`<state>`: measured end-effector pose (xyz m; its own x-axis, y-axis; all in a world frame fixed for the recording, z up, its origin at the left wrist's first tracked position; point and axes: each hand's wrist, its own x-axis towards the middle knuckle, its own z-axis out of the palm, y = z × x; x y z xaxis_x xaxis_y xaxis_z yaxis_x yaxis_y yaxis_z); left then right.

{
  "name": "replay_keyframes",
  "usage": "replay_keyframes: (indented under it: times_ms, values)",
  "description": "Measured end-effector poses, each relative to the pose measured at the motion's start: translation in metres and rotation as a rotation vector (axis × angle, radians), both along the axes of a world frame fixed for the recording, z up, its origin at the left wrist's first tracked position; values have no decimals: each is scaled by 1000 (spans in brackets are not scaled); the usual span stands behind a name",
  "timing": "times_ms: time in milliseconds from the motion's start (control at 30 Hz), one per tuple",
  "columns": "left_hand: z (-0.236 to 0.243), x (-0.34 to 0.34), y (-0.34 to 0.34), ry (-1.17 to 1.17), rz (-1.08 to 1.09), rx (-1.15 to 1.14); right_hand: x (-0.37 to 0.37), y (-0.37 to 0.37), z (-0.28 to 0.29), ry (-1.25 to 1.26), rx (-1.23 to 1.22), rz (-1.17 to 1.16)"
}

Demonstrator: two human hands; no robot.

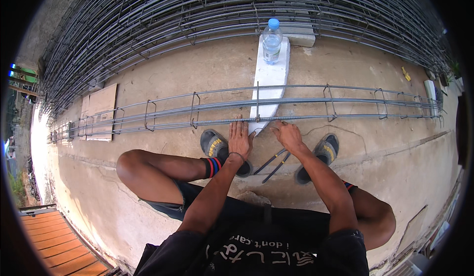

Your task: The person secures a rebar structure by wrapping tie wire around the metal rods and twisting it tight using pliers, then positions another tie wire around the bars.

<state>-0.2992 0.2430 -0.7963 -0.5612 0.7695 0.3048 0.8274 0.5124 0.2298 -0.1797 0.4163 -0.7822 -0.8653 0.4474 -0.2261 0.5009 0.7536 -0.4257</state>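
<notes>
A long rebar cage (212, 121) with square stirrups lies crosswise before me, over a white tapered board (266, 73). My left hand (239, 140) rests with fingers out straight against the near bar, thumb beside the board's narrow tip. Just right of the board, my right hand (289, 138) has bent fingers pinched on what looks like a thin wire, close under the same bar; the fingertips are small in view. A long-handled metal tool (270, 174) lies below my hands, between my sandalled feet. A plastic bottle (271, 43) with a blue cap stands on the board.
Many stacked rebar cages (163, 24) span the far side, by a concrete block (302, 39). Cardboard (98, 105) lies under the cage's left part. A pale block (431, 98) is at its right end. Orange slatted boards (57, 236) show at lower left, beyond the concrete edge.
</notes>
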Motion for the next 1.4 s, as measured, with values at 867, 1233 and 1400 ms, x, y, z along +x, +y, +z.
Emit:
replay_keyframes:
  times_ms: [867,1233,1400]
  values:
    - [-9,-20,15,-235,-75,91,10,-10,-23,489,75,-132]
    - [-1,-6,24,-218,1,-45,0,-17,-12,369,75,-101]
    - [3,-10,25,-299,-2,-94,-2,-20,-22,512,133,-9]
